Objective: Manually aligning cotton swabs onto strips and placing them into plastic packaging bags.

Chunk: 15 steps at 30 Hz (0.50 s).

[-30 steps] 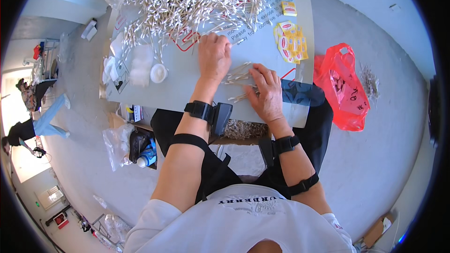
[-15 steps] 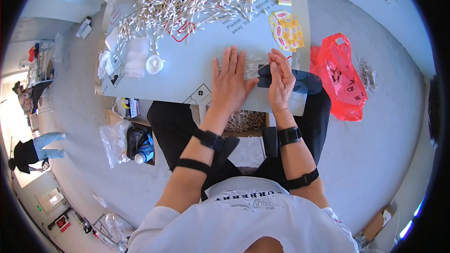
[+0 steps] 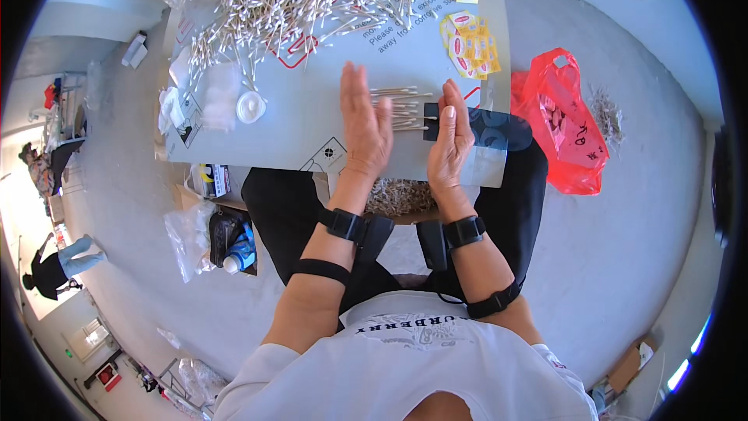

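A small bundle of cotton swabs [image 3: 399, 107] (light, thin, easily scattered) was flanked near the board's [image 3: 312, 129] front edge by the left hand [image 3: 365, 126] and right hand [image 3: 450, 134], fingers flat, nothing gripped; best gathered mid-length.

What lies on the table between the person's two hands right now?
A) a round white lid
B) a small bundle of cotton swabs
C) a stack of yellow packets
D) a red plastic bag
B: a small bundle of cotton swabs lies side by side on the grey table, framed by the left hand and the right hand, both held edge-on with palms facing inward.
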Each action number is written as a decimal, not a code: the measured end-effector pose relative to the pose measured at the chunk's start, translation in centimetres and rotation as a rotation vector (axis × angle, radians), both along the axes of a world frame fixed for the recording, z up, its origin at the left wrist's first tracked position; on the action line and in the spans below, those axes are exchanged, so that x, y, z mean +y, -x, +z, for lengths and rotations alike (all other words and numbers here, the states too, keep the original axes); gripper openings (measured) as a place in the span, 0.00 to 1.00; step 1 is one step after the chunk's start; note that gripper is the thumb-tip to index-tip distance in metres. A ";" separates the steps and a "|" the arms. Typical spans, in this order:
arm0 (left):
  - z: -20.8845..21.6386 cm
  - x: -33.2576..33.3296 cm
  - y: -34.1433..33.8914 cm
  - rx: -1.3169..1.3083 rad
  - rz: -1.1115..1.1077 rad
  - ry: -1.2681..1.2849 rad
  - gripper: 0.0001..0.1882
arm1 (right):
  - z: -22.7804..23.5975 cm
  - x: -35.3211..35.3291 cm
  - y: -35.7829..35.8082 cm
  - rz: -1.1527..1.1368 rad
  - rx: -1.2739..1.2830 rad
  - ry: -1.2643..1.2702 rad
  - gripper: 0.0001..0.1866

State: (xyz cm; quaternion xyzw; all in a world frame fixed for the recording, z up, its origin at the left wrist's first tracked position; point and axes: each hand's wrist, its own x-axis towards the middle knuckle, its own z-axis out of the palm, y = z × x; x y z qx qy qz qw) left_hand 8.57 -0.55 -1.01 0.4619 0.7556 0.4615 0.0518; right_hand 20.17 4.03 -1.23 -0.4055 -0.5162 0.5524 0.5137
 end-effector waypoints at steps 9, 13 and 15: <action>-0.2 1.9 -1.2 -0.333 0.002 -0.134 0.29 | -0.2 2.2 1.9 0.044 -0.159 -0.083 0.21; -0.5 1.3 -0.8 -0.494 0.015 -0.339 0.26 | -0.9 2.1 1.8 0.023 0.110 0.106 0.22; -0.5 0.1 0.1 -0.336 0.055 -0.287 0.24 | -1.0 2.5 0.9 -0.007 0.196 0.154 0.22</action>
